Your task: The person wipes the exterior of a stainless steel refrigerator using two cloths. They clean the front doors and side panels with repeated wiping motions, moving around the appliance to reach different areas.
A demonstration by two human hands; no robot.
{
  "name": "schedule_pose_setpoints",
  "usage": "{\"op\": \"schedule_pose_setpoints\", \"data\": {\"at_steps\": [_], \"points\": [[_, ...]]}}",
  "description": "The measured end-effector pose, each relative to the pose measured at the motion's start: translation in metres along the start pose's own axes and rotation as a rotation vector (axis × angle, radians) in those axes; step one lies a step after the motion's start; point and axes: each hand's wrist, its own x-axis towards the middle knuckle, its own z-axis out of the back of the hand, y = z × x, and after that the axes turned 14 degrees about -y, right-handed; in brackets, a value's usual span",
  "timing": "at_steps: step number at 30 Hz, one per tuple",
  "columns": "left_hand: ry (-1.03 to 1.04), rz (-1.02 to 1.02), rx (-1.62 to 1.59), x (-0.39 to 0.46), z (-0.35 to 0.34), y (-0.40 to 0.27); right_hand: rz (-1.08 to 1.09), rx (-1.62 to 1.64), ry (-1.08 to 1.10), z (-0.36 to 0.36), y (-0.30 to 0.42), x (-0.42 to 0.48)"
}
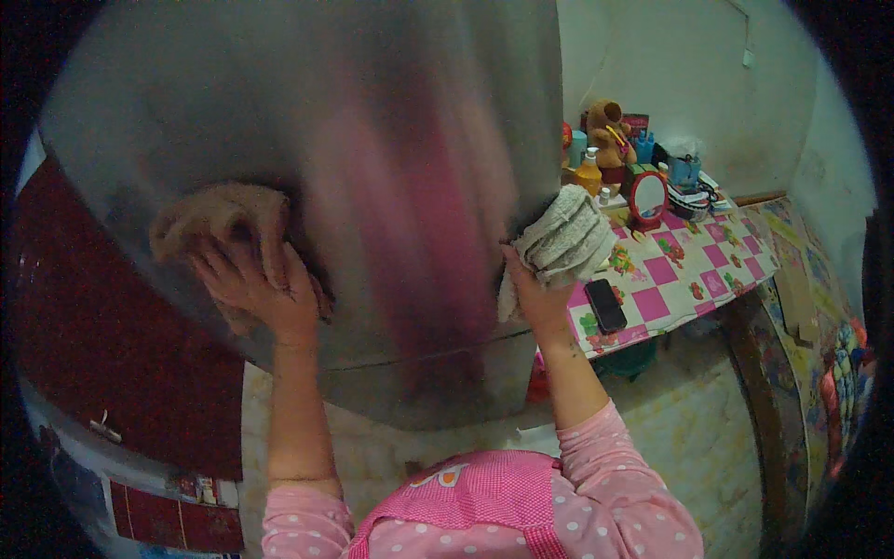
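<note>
A tall grey metallic refrigerator [447, 209] stands directly before me, its glossy front mirroring a blurred pink shape. My left hand [255, 279] presses a crumpled brown cloth [223, 209] against the left part of that front, fingers spread over the fabric. At the right edge of the refrigerator, my right hand [541, 293] grips a folded greyish-white towel [566, 234]. The towel bunches above the thumb, and most of the fingers are hidden behind it. A horizontal seam runs across the refrigerator below both hands.
To the right stands a table with a pink checkered cloth [656, 279]. It carries a black phone [605, 306], a red-framed mirror [648, 199], an orange pump bottle [589, 173] and a brown plush toy [606, 136]. A dark red door or panel [126, 328] lies left.
</note>
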Motion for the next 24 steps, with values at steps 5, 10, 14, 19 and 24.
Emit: {"op": "schedule_pose_setpoints", "data": {"at_steps": [5,10,14,19,24], "points": [[-0.067,-0.013,0.023,-0.034,0.001,-0.004,-0.377,0.319,0.059,0.000,0.000,0.011],[0.035,0.035,-0.070,-0.139,0.023,-0.017,-0.554,0.364,0.056,0.008,0.009,0.017],[0.489,0.122,-0.190,-0.231,0.064,-0.034,-0.507,0.326,0.022,-0.002,-0.009,0.002],[0.608,0.137,0.009,-0.274,0.079,0.002,-0.452,0.355,0.042,-0.001,0.001,0.002],[0.071,0.216,-0.025,-0.056,0.032,0.007,-0.581,0.317,0.041,0.008,-0.007,-0.006]]}}
